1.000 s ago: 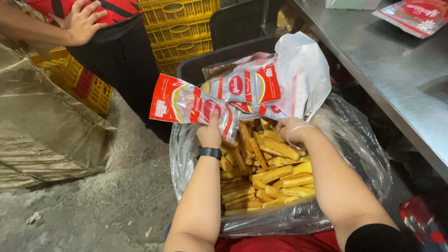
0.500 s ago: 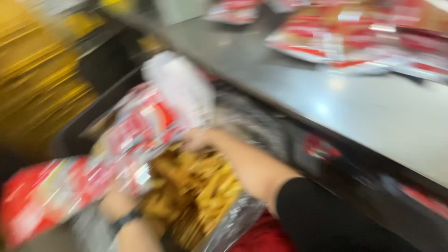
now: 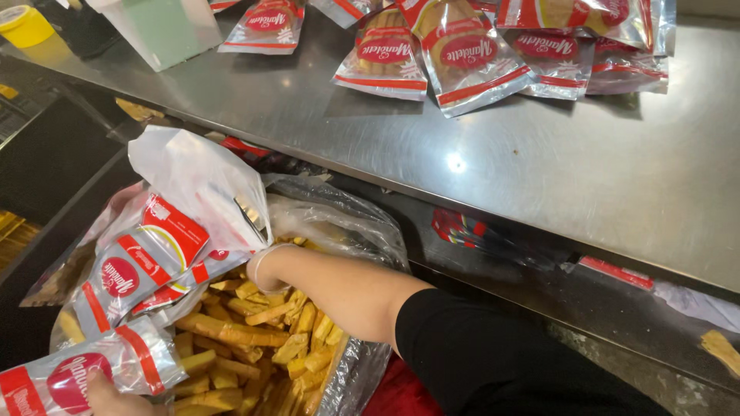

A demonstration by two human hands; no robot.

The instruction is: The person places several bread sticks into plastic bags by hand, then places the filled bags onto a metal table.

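Head cam view, biggest stuff first. The steel counter (image 3: pixel 539 177) runs across the top right half of the shot, with a row of filled packets (image 3: pixel 462 54) lying along its far edge. Below the counter's near edge sits the clear plastic bag (image 3: pixel 347 223), mouth open, and inside it is the pile of yellow snack sticks (image 3: pixel 231 331). That pile is what the work is about, and it sits right under both arms.

Over the left side of the pile there's a bunch of empty packets (image 3: pixel 146 262), red and white with clear windows, fanned out and drooping onto the sticks. The left hand (image 3: pixel 108 397) is at the very bottom edge of the frame. I only see a bit of it, with the thumb pressed down on the lowest packet, so I read it as gripping the bunch from below.

The right hand (image 3: pixel 266 258) looks to be in a thin glove. It reaches across the bag and tucks in behind the big white packet at the top of the fan. The fingers are hidden there, so I can't tell if they're spread or closed on anything.

My read on the step – this is the filling stage, somewhere between picking a packet open and scooping sticks in. A next move would need one packet separated from the fan with its mouth held open, plus a loose grab on the sticks – they look brittle.
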